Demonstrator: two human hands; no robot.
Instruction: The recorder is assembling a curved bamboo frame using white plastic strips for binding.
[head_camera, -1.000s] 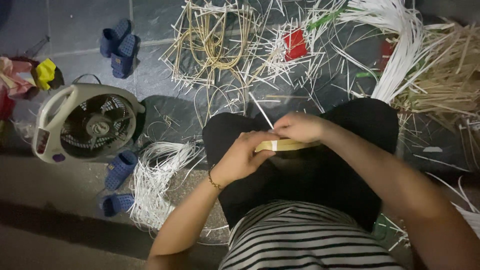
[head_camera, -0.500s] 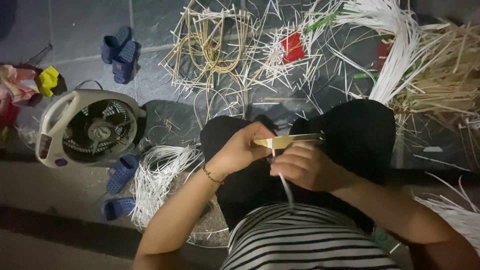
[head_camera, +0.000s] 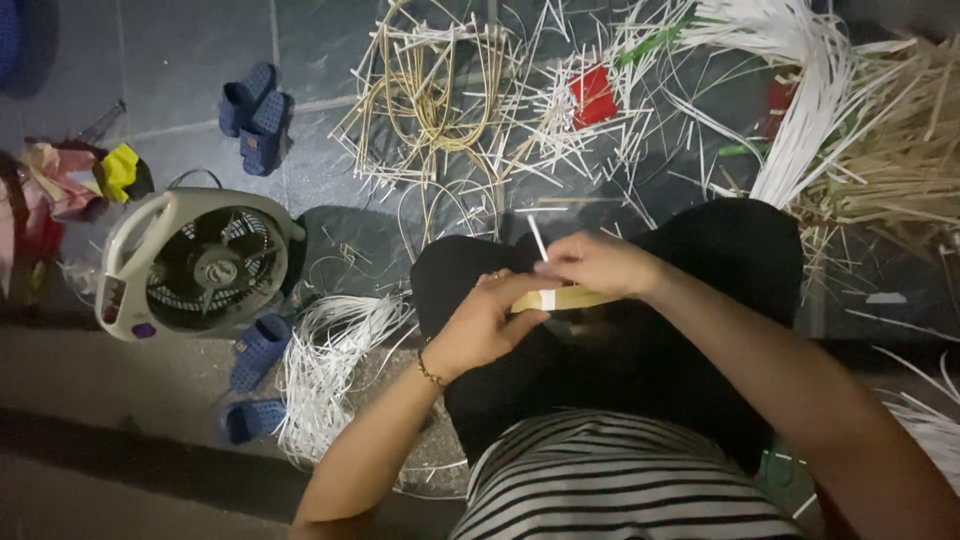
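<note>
Head view: over the black-clad lap, the left hand (head_camera: 487, 325) grips a flat yellowish strip (head_camera: 565, 298) wrapped by a thin white strand (head_camera: 538, 240). The right hand (head_camera: 600, 264) pinches that strand just above the strip. A white fan (head_camera: 195, 262) and 2 blue sandals (head_camera: 255, 385) lie on the floor, left.

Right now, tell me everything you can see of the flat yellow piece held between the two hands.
The yellow piece is a short, flat, pale yellow strip, perhaps bamboo or cane; the material is uncertain. It lies roughly level above the dark-clothed lap. The left hand grips its left end and the right hand covers it from above. A thin white strand rises from it, and a white band crosses its middle.
</note>
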